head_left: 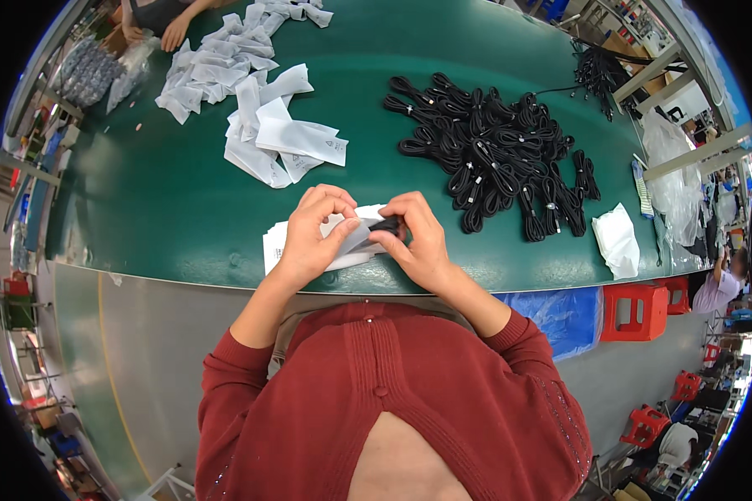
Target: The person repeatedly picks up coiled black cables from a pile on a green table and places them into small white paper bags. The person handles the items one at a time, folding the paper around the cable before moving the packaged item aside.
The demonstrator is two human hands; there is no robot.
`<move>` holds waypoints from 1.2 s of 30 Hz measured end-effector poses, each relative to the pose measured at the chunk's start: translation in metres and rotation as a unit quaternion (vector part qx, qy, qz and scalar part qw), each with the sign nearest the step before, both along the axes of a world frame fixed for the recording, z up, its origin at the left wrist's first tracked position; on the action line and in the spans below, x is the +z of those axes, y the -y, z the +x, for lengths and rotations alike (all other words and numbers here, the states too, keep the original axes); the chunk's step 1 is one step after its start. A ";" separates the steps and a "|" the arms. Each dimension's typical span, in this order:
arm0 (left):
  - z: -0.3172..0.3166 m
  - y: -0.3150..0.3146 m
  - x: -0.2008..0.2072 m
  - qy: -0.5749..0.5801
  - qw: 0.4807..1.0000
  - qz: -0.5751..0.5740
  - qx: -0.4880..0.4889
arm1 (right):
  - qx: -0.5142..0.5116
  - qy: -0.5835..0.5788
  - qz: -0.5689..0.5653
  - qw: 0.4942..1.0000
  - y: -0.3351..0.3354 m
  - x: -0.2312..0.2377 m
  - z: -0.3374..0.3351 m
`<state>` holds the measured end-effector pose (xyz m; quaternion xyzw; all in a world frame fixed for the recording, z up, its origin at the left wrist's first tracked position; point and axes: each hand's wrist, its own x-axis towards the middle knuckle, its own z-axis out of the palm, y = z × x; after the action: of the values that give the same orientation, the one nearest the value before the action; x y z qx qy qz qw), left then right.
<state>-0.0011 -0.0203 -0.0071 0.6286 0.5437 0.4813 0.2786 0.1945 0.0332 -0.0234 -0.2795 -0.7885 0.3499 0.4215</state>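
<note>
At the table's near edge, my left hand (317,227) pinches the open end of a translucent white plastic bag (353,237). My right hand (415,240) grips a coiled black cable (386,225), whose end is at the bag's mouth; part of it is hidden by my fingers. Beneath both hands lies a stack of flat white bags (273,246). Beyond my left hand is a loose pile of bags (297,134), apparently filled. To the right spreads a big heap of tied black cables (493,150).
The green table (167,217) fills the middle. Another person's hand (175,33) is at the far left, near more white bags (217,71). On the right lie a crumpled white bag (617,242) and a pen-like tool (642,188). A red stool (633,313) stands beside the table.
</note>
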 end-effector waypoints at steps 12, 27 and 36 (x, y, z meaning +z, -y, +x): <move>-0.011 -0.039 0.029 0.218 0.975 -0.015 -0.047 | 0.029 -0.093 0.154 0.983 -0.028 0.026 -0.028; -0.075 -0.064 0.034 0.082 0.970 0.134 0.185 | -0.168 0.339 0.360 0.853 -0.130 -0.038 0.024; -0.001 0.014 -0.038 -0.186 0.982 0.016 -0.014 | -0.097 0.121 0.059 0.986 -0.089 0.003 0.016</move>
<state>-0.0019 -0.0343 -0.0446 0.7191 0.5694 0.3608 0.1689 0.2107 0.1218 -0.0203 -0.3695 -0.8221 0.2236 0.3709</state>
